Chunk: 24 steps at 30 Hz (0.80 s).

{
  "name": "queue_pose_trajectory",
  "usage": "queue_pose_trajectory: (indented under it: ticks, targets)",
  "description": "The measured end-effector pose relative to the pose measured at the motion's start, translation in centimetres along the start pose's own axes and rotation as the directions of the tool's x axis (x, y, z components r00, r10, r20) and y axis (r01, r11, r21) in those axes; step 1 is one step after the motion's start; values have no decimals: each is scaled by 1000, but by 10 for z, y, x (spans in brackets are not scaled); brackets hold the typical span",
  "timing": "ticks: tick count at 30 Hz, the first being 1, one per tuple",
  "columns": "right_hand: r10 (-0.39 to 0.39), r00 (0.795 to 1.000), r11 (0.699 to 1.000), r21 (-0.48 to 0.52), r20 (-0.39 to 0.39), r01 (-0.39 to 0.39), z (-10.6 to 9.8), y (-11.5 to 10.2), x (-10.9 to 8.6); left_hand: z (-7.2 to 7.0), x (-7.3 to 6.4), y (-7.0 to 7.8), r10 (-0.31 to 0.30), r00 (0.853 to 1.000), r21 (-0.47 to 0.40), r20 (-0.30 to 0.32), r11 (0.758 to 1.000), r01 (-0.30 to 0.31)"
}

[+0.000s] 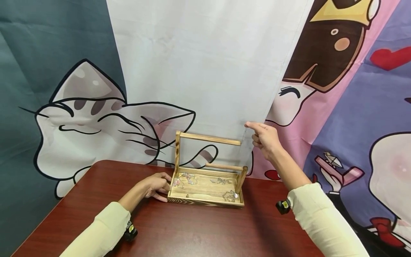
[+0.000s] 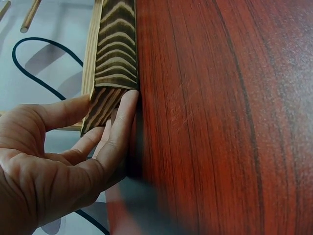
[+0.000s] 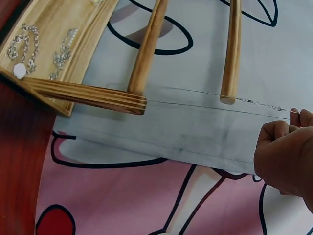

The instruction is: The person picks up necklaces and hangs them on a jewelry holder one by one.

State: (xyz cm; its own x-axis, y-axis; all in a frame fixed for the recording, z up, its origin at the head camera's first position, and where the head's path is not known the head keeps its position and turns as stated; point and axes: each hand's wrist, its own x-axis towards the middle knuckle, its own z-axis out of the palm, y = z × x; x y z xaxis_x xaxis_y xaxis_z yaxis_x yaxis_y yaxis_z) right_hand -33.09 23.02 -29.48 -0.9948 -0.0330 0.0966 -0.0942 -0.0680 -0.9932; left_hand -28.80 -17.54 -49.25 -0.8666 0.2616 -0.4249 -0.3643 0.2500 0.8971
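A wooden jewelry stand [image 1: 205, 204] with a shallow tray base and two horizontal bars stands on the table. My left hand [image 1: 157, 185] grips its left end; in the left wrist view the thumb and fingers [image 2: 124, 115] lie around the striped corner. Raised at the right, my right hand [image 1: 264, 137] pinches a fine silver necklace [image 3: 264, 105] between thumb and fingertip. Its thin chain hangs down past the free end of the upper bar [image 1: 210, 138]. Below is the shorter lower bar [image 1: 224, 166], joined to the right post [image 1: 241, 180].
Several bracelets or chains lie in the tray: a pinkish bunch [image 1: 189, 178] at left, silver chains [image 1: 221, 181] at right, one with a white round piece [image 3: 19, 70]. The red-brown table [image 1: 192, 232] meets a cartoon-printed curtain [image 1: 205, 71] behind.
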Motion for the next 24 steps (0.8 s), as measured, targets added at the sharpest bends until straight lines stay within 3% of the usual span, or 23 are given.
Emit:
queue_pose_trajectory:
  ticks: [14, 24]
  targets:
    - [47, 999, 998, -38, 9, -47, 6, 16, 2, -1, 0, 0, -3, 1000, -7, 3, 1000, 3]
    - [73, 997, 995, -75, 25, -71, 23, 29, -1, 0, -1, 2, -6, 1000, -13, 2, 1000, 6]
